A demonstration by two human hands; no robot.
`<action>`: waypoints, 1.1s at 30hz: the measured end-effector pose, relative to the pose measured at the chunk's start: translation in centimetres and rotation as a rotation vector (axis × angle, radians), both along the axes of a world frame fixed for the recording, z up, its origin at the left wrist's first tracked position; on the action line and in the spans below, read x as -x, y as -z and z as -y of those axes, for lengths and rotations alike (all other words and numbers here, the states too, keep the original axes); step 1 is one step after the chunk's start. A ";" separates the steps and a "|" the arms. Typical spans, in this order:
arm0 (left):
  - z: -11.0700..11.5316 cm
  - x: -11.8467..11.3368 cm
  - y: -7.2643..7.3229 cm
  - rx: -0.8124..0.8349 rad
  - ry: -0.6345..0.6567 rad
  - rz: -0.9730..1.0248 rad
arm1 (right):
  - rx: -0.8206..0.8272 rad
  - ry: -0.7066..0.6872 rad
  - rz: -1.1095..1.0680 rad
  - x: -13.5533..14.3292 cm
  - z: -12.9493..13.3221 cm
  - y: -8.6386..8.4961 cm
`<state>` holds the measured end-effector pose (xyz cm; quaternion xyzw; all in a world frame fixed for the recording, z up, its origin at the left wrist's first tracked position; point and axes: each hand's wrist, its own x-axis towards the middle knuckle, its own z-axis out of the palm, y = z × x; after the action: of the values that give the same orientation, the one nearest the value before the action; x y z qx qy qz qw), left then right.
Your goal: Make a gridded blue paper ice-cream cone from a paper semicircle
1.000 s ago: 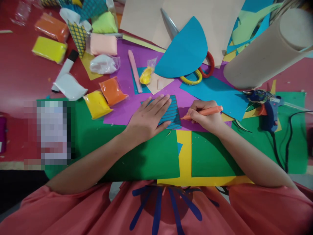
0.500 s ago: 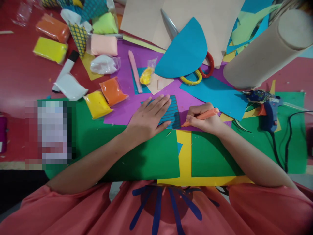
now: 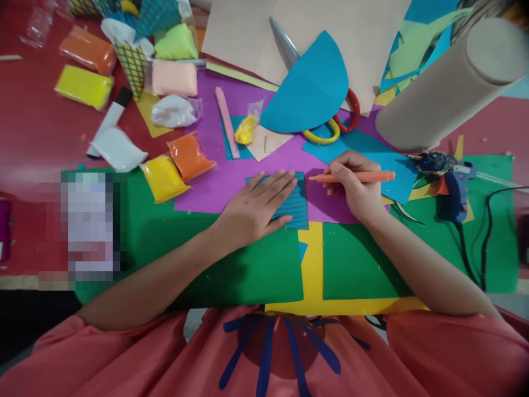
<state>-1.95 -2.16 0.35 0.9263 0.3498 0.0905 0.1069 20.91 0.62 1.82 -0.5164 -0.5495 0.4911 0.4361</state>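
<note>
My left hand [image 3: 259, 207] lies flat, fingers stretched out, across a small blue piece of paper [image 3: 298, 199] ruled with dark lines, and covers its left part. In my right hand [image 3: 356, 184] is an orange felt-tip pen [image 3: 372, 176], pinched between thumb and fingers. Its tip points left, close to the right edge of the blue paper; I cannot tell whether it touches. Beneath the paper is a purple sheet [image 3: 206, 190]. Green sheets [image 3: 248, 270] and a yellow sheet [image 3: 313, 264] lie nearer my body.
Scissors [image 3: 322, 135] lie beyond my hands, partly under a blue paper piece [image 3: 309, 88]. A blue glue gun [image 3: 453, 193] with a cord and a thick pale roll [image 3: 438, 94] are on the right. Several wrapped clay packs [image 3: 165, 176] and a marker [image 3: 111, 121] lie left.
My right hand has moved up and right, and the pen has swung nearly level, its tip higher along the paper's right edge. My left hand and the blue paper have shifted slightly toward me.
</note>
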 end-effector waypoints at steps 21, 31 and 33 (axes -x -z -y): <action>0.1 -0.3 -0.7 0.078 0.021 0.004 | -0.044 -0.105 0.125 0.2 -0.3 0.0; 0.1 -0.3 -0.4 0.043 0.031 0.010 | -0.042 -0.122 0.150 0.1 -0.4 0.1; 0.1 -0.3 -0.4 0.058 0.029 0.012 | -0.016 -0.133 0.147 0.1 -0.4 0.0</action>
<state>-1.70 -2.21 0.75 0.9272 0.3381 0.0844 0.1371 20.82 1.03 1.81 -0.5099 -0.6172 0.4753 0.3650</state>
